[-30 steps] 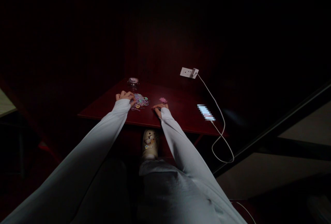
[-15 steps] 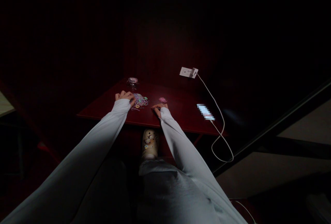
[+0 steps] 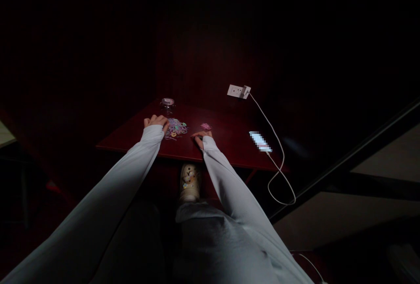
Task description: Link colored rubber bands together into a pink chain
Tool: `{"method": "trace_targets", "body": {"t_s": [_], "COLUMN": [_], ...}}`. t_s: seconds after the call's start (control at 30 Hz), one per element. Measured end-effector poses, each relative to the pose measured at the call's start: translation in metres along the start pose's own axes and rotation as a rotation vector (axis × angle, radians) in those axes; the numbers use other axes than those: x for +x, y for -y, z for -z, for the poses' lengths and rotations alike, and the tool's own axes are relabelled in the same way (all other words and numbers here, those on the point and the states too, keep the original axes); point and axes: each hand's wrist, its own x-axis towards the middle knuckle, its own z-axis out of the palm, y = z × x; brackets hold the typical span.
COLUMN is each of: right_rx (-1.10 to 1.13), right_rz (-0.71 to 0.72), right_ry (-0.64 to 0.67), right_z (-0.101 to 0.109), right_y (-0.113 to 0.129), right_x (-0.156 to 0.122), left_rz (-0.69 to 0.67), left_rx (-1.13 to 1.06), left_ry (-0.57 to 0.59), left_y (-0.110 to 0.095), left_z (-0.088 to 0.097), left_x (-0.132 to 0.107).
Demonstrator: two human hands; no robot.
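A loose pile of small multicoloured bands [image 3: 177, 128], mostly purple, pink and green, lies on the dark red table [image 3: 229, 144]. My left hand [image 3: 155, 121] is at the pile's left edge, its fingers bent and apart, and nothing shows in it. Right of the pile, my right hand [image 3: 202, 137] rests low near the table's front edge. Its thumb and fingertips come together toward the left; whatever may be between them is too small to make out. Just beyond that hand sits a little pink bunch of bands [image 3: 206, 126].
A clear jar [image 3: 167, 105] stands behind the pile. At the right lies a lit phone [image 3: 260, 141], its white cable [image 3: 274, 128] looping off the table edge and up to a wall socket [image 3: 235, 91]. Below the front edge is a beige clog [image 3: 190, 182]. Surroundings are very dark.
My left hand has shifted slightly left, uncovering a bit more of the pile's edge. My right hand has stayed almost in place.
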Motion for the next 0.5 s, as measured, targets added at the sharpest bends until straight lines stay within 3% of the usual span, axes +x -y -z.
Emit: {"method": "trace_targets", "body": {"t_s": [0.5], "right_rx": [-0.001], "right_rz": [0.005], "right_ry": [0.020], "right_z": [0.0030], "right_y": [0.0036], "right_x": [-0.0019], "left_rz": [-0.002], "left_rx": [-0.049], "left_ry": [-0.030], "left_y": [0.0084], "left_z": [-0.0033], "left_x": [0.0038]}}
